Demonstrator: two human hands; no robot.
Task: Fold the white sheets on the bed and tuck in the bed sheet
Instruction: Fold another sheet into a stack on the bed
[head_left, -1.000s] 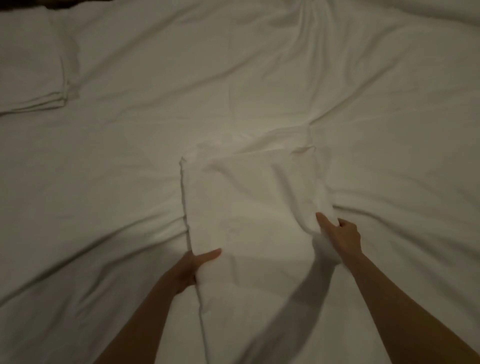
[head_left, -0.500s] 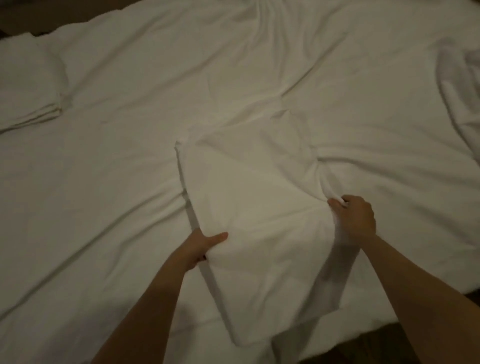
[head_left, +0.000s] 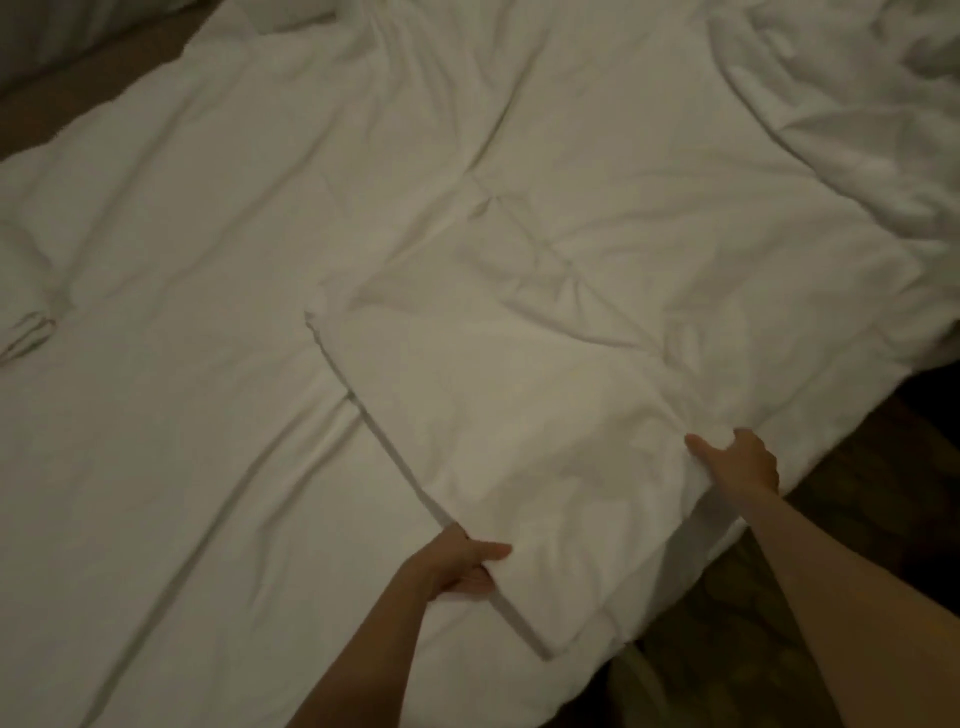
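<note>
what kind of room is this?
Likely a bedroom, perhaps a hotel room: a wide bed under white bedding, a folded white sheet on top, and dark patterned carpet beside it.

Left of the left grip (head_left: 457, 566): broad, flat stretch of bed sheet (head_left: 182, 441), only shallow creases, open for a sweeping pass. Between the two grips: folded white sheet (head_left: 498, 457) lying low, its layered edge running up and away from the left grip; easy to pass over, not under without lifting. Beyond the right grip (head_left: 737, 462): rumpled sheet, soft ridges, passable. Farther right and up: bunched heap of bedding (head_left: 857, 130), bulky. Just right of and below the right grip: bed edge, then dark floor (head_left: 831, 545). Far left: another folded stack (head_left: 26, 332), well apart.
</note>
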